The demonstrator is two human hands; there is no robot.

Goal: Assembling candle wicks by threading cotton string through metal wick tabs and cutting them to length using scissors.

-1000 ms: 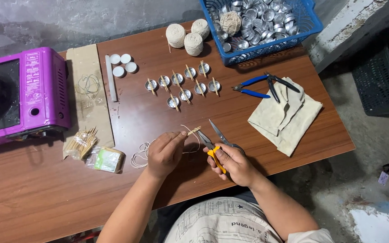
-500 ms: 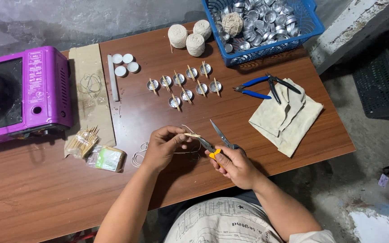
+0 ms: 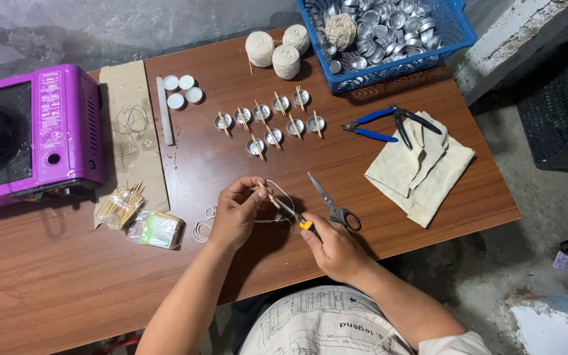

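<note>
The left hand (image 3: 235, 213) pinches a short, thin wooden stick (image 3: 267, 194) between thumb and fingertips, just in front of the person and near the front edge of the brown wooden desk (image 3: 376, 171). The stick's long axis slants from upper left to lower right, its lower end pointing toward the right hand (image 3: 336, 250). That hand is clenched around the yellow-collared handle of a small dark-tipped hand tool (image 3: 295, 217), whose tip reaches up-left to meet the stick, so the two hands work almost touching, the left one nearer the stick. A loop of pale thin string (image 3: 277, 204) curls around the stick; more of it trails left of the left hand.

Just right of the stick lie open grey-handled steel scissors (image 3: 333, 202). Beyond the stick, further up the desk, stand two rows of small round metal cups (image 3: 269, 122), each with a stick across it. Right of the stick, well apart, blue-handled pliers (image 3: 389, 121) rest on a folded cream cloth (image 3: 422, 171).

Whether the tool's tip grips the stick or the string is too small to make out, and the palm hides most of the handle.
</note>
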